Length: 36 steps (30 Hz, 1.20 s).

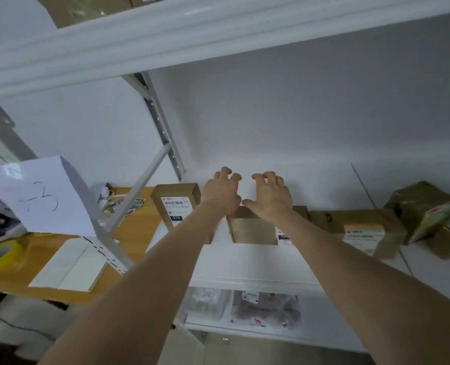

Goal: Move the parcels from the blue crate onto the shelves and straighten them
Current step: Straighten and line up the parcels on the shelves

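A brown cardboard parcel (253,230) stands on the white shelf (255,262), its front face towards me. Both my hands reach over its top edge. My left hand (222,192) is above the parcel's left corner and my right hand (270,196) above its right part, thumbs near the top edge. The fingers of both hands are spread and loosely bent, closing on nothing that I can see. To the left stands a small labelled parcel (176,204) marked 010. The blue crate is out of view.
More parcels sit to the right: a flat labelled box (361,233) and a tilted, tape-wrapped one (424,209). Bagged parcels (266,309) lie on the shelf below. At left, a wooden table (47,277) holds yellow tape (2,254) and a paper sign (39,198). Another shelf (166,35) hangs overhead.
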Tool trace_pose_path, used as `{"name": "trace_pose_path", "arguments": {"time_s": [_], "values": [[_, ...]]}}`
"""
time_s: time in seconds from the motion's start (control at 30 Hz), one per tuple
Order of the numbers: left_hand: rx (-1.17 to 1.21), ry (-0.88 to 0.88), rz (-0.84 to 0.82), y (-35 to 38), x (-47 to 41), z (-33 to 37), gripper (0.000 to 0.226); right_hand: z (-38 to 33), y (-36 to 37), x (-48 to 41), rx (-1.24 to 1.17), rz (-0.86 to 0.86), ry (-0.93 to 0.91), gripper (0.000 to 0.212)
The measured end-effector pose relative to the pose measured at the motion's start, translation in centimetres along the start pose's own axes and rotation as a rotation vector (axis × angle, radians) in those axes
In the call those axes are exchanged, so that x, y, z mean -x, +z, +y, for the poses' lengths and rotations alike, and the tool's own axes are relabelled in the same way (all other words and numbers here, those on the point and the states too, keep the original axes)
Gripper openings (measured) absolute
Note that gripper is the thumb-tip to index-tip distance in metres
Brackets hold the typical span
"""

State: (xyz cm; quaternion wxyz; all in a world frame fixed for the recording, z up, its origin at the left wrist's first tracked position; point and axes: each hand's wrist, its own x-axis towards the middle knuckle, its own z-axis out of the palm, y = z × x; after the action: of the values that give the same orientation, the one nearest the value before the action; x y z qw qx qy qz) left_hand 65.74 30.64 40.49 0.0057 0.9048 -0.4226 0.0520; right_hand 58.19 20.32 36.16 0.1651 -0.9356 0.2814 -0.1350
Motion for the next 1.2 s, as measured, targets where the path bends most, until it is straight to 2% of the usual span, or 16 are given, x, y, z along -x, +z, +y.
{"name": "trace_pose_path", "arguments": {"time_s": [0.13, 0.33, 0.5, 0.63, 0.73, 0.93, 1.2], "values": [[-0.044, 0.069, -0.008, -0.6, 0.3, -5.2, 0.053, -3.7, 2.7, 0.8, -0.014, -0.077, 0.021, 0.082], [-0.067, 0.075, -0.06, -1.3, 0.3, -11.1, 0.072, -5.9, 4.2, 1.3, 0.075, -0.13, 0.065, 0.091], [-0.073, 0.086, -0.201, -1.0, 0.3, -12.1, 0.084, -5.1, 4.6, 1.3, 0.218, -0.243, 0.144, 0.077], [-0.135, 0.135, -0.221, -0.1, 0.4, -11.8, 0.077, -4.0, 4.9, 1.5, 0.34, -0.275, 0.243, 0.079], [-0.21, 0.135, -0.177, 0.2, 0.3, -12.1, 0.064, -4.1, 5.5, 1.6, 0.301, -0.305, 0.313, 0.069], [-0.227, 0.167, -0.177, -0.4, -0.1, -12.8, 0.055, -6.7, 7.3, 1.6, 0.324, -0.275, 0.192, 0.066], [-0.243, 0.171, -0.263, -1.2, 0.3, -13.3, 0.061, -9.4, 8.8, 2.3, 0.365, -0.208, 0.097, 0.065]]}}
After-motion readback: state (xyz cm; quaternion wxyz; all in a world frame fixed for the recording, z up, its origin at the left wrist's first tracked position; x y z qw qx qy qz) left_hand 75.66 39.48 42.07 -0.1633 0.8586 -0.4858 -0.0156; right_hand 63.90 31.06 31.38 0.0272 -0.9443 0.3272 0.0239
